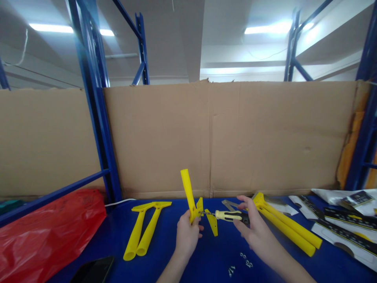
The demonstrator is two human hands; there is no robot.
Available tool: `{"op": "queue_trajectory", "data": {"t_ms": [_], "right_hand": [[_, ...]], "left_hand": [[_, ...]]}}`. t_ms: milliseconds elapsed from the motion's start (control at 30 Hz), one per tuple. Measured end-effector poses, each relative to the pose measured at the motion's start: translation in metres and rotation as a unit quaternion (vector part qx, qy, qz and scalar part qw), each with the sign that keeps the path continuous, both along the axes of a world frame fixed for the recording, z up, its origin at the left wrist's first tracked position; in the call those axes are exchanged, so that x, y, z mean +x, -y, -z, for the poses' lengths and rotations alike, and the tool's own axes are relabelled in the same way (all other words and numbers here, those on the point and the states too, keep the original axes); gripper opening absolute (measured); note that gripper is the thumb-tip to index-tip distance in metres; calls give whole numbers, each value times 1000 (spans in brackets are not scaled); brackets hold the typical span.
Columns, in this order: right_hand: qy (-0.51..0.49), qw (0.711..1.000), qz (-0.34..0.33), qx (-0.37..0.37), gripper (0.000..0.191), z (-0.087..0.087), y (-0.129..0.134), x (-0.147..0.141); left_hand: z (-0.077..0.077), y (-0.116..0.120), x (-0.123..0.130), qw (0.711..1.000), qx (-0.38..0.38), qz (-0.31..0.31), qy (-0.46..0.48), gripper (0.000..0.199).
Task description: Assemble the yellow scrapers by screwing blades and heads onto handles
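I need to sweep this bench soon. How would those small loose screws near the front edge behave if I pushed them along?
The screws look tiny and metallic, so probably light and quick to scatter. On the smooth blue bench they would likely skid or roll in arcs. Lying loose near the right hand, they seem easy to knock away.

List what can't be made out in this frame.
- Head view: tip of the yellow-handled screwdriver, hidden behind the yellow plastic scraper handle in the left hand.
- Small silver screws: too small to count.
- Dark flat phone-like object: cut off by the bottom edge.
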State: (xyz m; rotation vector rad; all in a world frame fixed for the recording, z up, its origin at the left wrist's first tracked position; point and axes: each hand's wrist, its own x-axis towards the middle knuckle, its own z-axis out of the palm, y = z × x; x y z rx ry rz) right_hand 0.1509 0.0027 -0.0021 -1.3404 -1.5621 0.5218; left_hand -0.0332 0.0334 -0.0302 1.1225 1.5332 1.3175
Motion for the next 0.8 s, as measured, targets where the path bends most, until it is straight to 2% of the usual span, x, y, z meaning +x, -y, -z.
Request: {"op": "queue_trajectory", "data": {"t_ms": [100,200,300,400,500,633,733,800], "right_hand": [[-13,999,-32,-7,38,1,-2,2],[24,1000,-6,-15,32,0,-4,4],[45,998,10,-34,36,1,-3,3],[12,1000,17,6,39,4,-3,0],[-9,1000,-6,26,42,4,-4,0],[38,999,12,-3,34,-3,-5,5],[65,997,21,-40,37,-5,-5,8],[58,998,25,-20,38,-3,-5,8]], "left_hand": [[0,1,0,1000,6,3,-8,20],[1,2,0,1000,11,9,-17,19],[0,2,0,1000,11,8,-18,20],[0,1,-1,1000,4,2,-12,21],[2,0,-1,1000,3,5,-16,22],[4,1,0,999,14,22,-41,21],[5,1,-1,998,17,26,-55,20],[5,1,-1,998,23,22,-52,20]]}}
